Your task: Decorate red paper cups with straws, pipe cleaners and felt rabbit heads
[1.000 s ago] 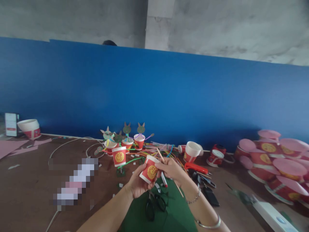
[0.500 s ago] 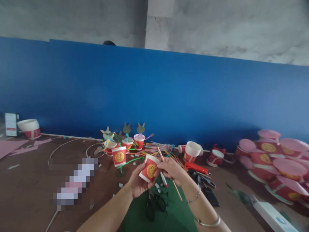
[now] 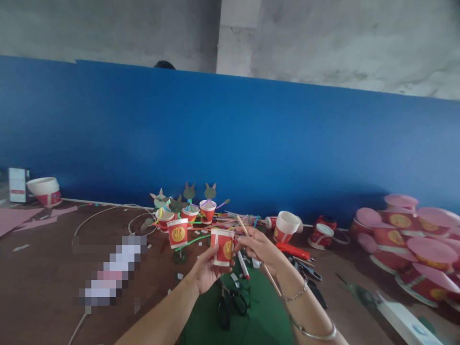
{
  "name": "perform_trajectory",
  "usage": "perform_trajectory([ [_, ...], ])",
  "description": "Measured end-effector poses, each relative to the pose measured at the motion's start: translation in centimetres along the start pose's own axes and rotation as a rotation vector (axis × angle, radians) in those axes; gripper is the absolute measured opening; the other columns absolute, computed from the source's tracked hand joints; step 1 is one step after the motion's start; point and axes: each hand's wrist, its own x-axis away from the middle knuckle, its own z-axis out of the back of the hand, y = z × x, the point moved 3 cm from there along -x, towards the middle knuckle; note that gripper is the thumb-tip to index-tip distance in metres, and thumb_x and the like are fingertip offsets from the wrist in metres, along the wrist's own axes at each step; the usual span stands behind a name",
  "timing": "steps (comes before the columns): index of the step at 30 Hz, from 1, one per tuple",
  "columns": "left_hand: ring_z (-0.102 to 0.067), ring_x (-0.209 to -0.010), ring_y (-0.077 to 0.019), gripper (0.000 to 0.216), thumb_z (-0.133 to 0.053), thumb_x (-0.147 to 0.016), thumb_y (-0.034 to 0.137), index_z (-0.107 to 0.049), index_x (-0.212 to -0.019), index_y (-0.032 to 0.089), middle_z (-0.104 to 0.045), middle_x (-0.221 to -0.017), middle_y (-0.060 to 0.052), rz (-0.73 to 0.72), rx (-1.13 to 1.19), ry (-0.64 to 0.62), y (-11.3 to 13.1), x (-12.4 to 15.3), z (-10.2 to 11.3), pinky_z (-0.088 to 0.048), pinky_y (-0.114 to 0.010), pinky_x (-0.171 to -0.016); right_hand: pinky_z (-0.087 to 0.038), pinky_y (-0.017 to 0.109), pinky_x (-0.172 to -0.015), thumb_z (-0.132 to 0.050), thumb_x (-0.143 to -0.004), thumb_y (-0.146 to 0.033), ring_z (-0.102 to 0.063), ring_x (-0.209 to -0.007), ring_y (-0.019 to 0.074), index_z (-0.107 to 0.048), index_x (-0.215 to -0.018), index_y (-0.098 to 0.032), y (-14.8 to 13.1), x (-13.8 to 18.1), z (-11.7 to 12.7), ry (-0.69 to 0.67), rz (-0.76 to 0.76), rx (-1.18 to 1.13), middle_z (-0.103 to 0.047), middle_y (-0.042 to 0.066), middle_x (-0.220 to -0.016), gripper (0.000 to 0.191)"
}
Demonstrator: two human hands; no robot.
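My left hand [image 3: 205,273] is wrapped round a red-and-white paper cup [image 3: 217,249] with a gold emblem, held nearly upright above the table. At the cup's right side, the fingers of my right hand [image 3: 259,248] are closed on a thin wooden stick [image 3: 241,224]. The stick slants from upper left to lower right, and its lower part runs beside my wrist. My right fingertips are close to the cup's wall; whether they touch it I cannot tell. Below the hands lie black scissors [image 3: 224,311] on green paper [image 3: 260,321] and a red-tipped white marker [image 3: 243,266].
Several cups with paper cat heads [image 3: 210,191] stand behind my hands, near colourful pipe cleaners [image 3: 233,221]. On the right are stacked white cups [image 3: 286,224], a red-handled tool [image 3: 293,250] and cups with pink discs [image 3: 431,249]. A phone [image 3: 17,186] stands far left.
The cup has turned in my left hand from tilted to nearly upright, its emblem shifting to the right. My right hand has moved slightly right, and the stick's lower end now reaches my wrist.
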Motion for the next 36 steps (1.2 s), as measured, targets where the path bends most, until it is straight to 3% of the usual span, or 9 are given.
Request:
perform_trajectory([
  [6,-0.064,-0.086,-0.0192,0.059,-0.081,-0.057,0.016,-0.057,-0.11,0.02,-0.068,-0.094,-0.006,-0.438,-0.218,0.235,1.2,0.3,-0.5,-0.046,-0.027,-0.078,-0.017,0.023,-0.038,-0.048,-0.078,-0.063,-0.029,-0.039,0.0062,-0.055,-0.067,-0.018,-1.1,0.9,2.9,0.461,0.241,-0.022,-0.055,0.0,-0.055,0.047],
  [8,-0.062,-0.087,-0.0173,0.066,-0.081,-0.053,0.008,-0.055,-0.113,0.021,-0.067,-0.097,-0.005,-0.525,-0.259,0.304,1.5,0.4,-0.7,-0.045,-0.024,-0.08,-0.024,0.024,-0.039,-0.044,-0.08,-0.064,-0.035,-0.042,0.0089,-0.054,-0.061,-0.018,-1.6,1.3,2.9,0.513,0.318,-0.014,-0.053,0.001,-0.054,0.051],
  [11,-0.061,-0.09,-0.0176,0.065,-0.079,-0.052,0.003,-0.056,-0.11,0.02,-0.067,-0.099,-0.005,-0.562,-0.331,0.307,1.7,0.5,-1.1,-0.044,-0.024,-0.083,-0.034,0.025,-0.046,-0.045,-0.079,-0.065,-0.05,-0.055,0.0147,-0.058,-0.066,-0.019,-2.1,1.7,2.3,0.473,0.326,0.011,-0.06,0.005,-0.062,0.05],
  [14,-0.062,-0.088,-0.0179,0.058,-0.077,-0.053,0.002,-0.057,-0.105,0.02,-0.067,-0.096,-0.005,-0.583,-0.4,0.266,1.5,0.5,-1.4,-0.044,-0.025,-0.083,-0.038,0.025,-0.05,-0.043,-0.079,-0.067,-0.052,-0.06,0.0159,-0.059,-0.062,-0.018,-2.4,1.8,1.6,0.42,0.288,0.093,-0.06,0.006,-0.062,0.054],
  [21,-0.062,-0.086,-0.018,0.061,-0.08,-0.051,0.005,-0.054,-0.105,0.019,-0.068,-0.094,-0.005,-0.57,-0.433,0.277,1.1,0.2,-1.1,-0.046,-0.027,-0.083,-0.023,0.023,-0.037,-0.041,-0.077,-0.07,-0.034,-0.033,0.0088,-0.058,-0.074,-0.016,-2.1,1.5,1.4,0.308,0.2,0.035,-0.05,-0.002,-0.039,0.056],
  [24,-0.061,-0.091,-0.0188,0.06,-0.081,-0.051,0.006,-0.055,-0.103,0.021,-0.067,-0.098,-0.004,-0.559,-0.422,0.296,1.3,0.2,-1.0,-0.045,-0.028,-0.087,-0.028,0.023,-0.04,-0.041,-0.082,-0.061,-0.04,-0.035,0.0101,-0.057,-0.08,-0.016,-1.8,1.4,1.6,0.307,0.235,0.184,-0.048,-0.004,-0.039,0.048],
  [28,-0.062,-0.091,-0.0178,0.062,-0.083,-0.051,0.01,-0.057,-0.106,0.022,-0.068,-0.097,-0.003,-0.559,-0.319,0.335,1.5,0.2,-0.7,-0.045,-0.026,-0.085,-0.037,0.024,-0.047,-0.034,-0.089,-0.042,-0.043,-0.034,0.0117,-0.057,-0.076,-0.016,-0.5,1.2,1.4,0.205,0.069,0.483,-0.045,-0.005,-0.033,0.037],
  [32,-0.065,-0.076,-0.0189,0.048,-0.081,-0.06,0.034,-0.06,-0.098,0.014,-0.069,-0.086,-0.008,-0.454,-0.157,0.295,1.2,-0.3,0.0,-0.049,-0.027,-0.071,-0.038,0.024,-0.05,-0.041,-0.087,-0.035,-0.047,-0.035,0.0123,-0.056,-0.067,-0.02,0.0,1.4,1.1,0.113,0.011,0.655,-0.046,-0.004,-0.033,0.03],
  [36,-0.065,-0.064,-0.0175,0.05,-0.065,-0.071,0.056,-0.061,-0.091,0.011,-0.069,-0.076,-0.009,-0.323,0.004,0.298,1.0,-0.7,0.5,-0.052,-0.028,-0.063,-0.042,0.025,-0.055,-0.039,-0.088,-0.03,-0.059,-0.044,0.0156,-0.055,-0.06,-0.019,1.1,1.7,1.0,-0.056,-0.146,0.902,-0.052,0.0,-0.034,0.034],
])
